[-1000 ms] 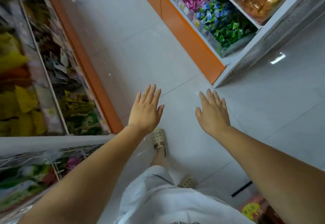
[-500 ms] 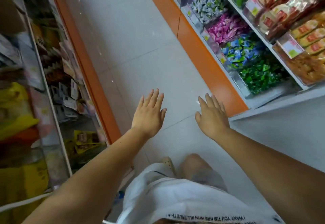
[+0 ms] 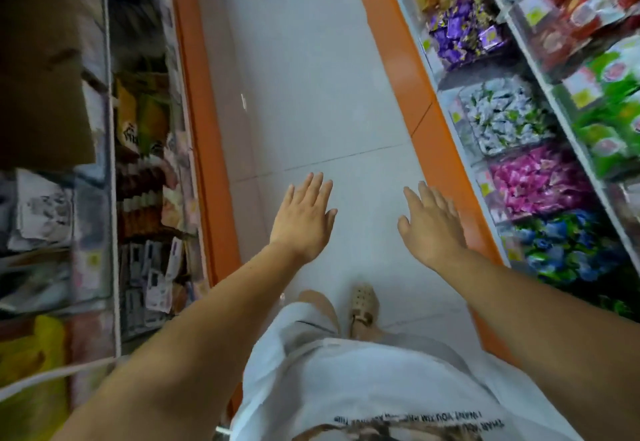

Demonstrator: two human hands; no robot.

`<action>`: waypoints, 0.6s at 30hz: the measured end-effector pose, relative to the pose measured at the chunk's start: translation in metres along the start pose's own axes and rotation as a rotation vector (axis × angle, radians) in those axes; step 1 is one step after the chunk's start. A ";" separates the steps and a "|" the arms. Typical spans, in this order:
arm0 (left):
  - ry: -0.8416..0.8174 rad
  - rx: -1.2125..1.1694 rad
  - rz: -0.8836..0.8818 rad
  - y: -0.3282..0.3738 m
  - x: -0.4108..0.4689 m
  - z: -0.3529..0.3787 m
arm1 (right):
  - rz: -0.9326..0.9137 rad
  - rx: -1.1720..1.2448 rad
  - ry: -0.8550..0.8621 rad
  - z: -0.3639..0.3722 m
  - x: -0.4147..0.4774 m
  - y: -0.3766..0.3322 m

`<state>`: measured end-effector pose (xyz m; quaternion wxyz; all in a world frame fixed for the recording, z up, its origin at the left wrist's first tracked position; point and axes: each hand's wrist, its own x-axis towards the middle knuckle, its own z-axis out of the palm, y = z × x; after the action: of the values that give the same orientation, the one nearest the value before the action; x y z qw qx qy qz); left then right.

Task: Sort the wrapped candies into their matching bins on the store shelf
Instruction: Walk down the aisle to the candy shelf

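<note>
While both hands hold nothing, fingers straight, palms down, apart over floor (image 3: pixel 311 94): left hand (image 3: pixel 304 222), right hand (image 3: pixel 433 229). Wrapped candies (image 3: pixel 502 118) in bins (image 3: pixel 483 180) right of right hand; pink heap (image 3: pixel 536 180), blue heap (image 3: pixel 568 253) nearest. Advice: face bins, spot strays first, pinch singly.

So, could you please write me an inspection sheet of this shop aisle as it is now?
Surface: pale tiled floor, between two orange shelf bases.
Job's things: bins of purple candies, white-green candies, pink candies and blue-green candies on the right shelf; no candy in hand.
Clutter: nothing seen.
Grippers: left hand and right hand open, empty, held over the floor.
Cables: nothing seen.
Surroundings: left shelf of packets, blurred; bagged snacks above the bins.
</note>
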<state>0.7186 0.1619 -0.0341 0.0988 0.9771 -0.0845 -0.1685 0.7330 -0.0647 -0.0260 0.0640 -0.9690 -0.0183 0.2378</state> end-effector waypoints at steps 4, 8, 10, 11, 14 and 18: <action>0.014 0.004 0.007 -0.041 0.087 -0.043 | -0.036 -0.026 0.003 -0.049 0.101 -0.035; -0.003 0.001 0.006 -0.102 0.185 -0.082 | -0.038 -0.030 0.011 -0.083 0.206 -0.079; -0.015 0.039 0.021 -0.136 0.231 -0.102 | -0.005 -0.004 0.011 -0.100 0.252 -0.102; -0.024 0.065 0.032 -0.153 0.253 -0.113 | 0.006 0.000 0.007 -0.110 0.276 -0.113; -0.056 0.073 0.054 -0.197 0.317 -0.151 | 0.041 0.046 -0.003 -0.145 0.341 -0.142; -0.060 0.094 0.081 -0.241 0.409 -0.196 | 0.049 0.062 0.023 -0.192 0.434 -0.173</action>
<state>1.1986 0.3458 -0.0340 0.0568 0.9709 -0.1346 -0.1895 1.2057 0.1130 -0.0337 0.0883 -0.9695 0.0134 0.2284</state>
